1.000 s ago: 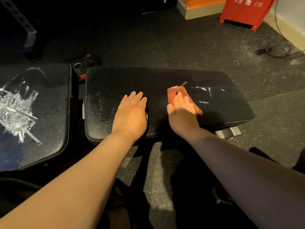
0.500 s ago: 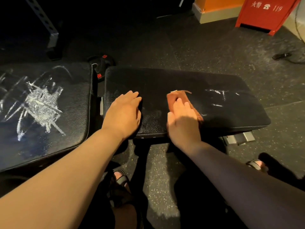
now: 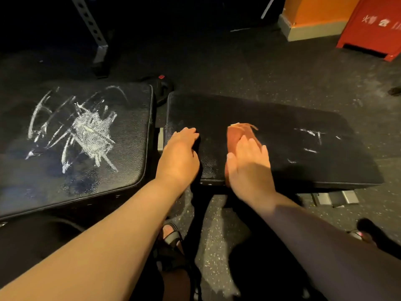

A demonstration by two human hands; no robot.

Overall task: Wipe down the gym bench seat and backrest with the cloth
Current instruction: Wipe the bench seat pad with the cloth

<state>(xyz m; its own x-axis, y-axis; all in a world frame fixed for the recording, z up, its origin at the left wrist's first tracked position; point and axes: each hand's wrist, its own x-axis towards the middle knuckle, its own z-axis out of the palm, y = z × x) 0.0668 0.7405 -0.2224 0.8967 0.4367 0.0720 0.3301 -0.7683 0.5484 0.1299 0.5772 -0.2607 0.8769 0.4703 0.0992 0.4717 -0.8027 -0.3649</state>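
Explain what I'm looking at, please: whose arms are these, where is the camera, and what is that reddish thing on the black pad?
There is no machine here. A person wears a camera on the head, so the picture looks down along their own two arms. In front lie two black bench pads. The left hand rests on the right pad. The right hand presses a reddish cloth onto that same pad with straight fingers; nothing is gripped. Right of the cloth are a few white streaks, not yet wiped. The left pad bears a big patch of white smears. Beyond, on the dark floor, stands a red cabinet.
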